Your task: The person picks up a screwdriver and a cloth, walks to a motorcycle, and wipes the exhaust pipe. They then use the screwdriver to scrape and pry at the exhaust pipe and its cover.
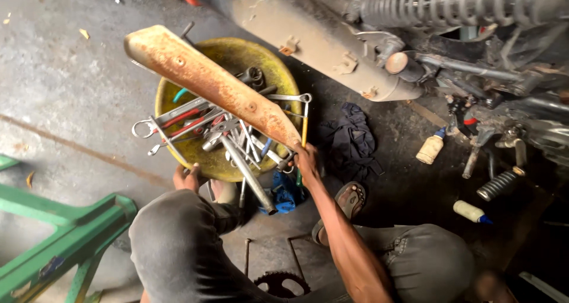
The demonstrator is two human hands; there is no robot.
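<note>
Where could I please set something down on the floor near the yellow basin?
Bare concrete floor lies left of the yellow basin, up to the green frame. The basin brims with wrenches; right of it, the dark rag and motorcycle crowd things.

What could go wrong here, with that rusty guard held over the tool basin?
1. The right hand grips the long rusty heat shield only at one end; it may tip and drop onto the yellow basin of wrenches.
2. Bare skin on rusted edges: cuts seem possible.
3. The left hand is at the basin's rim beside jutting tool handles; a swinging shield could scatter them toward the sandalled foot.
</note>
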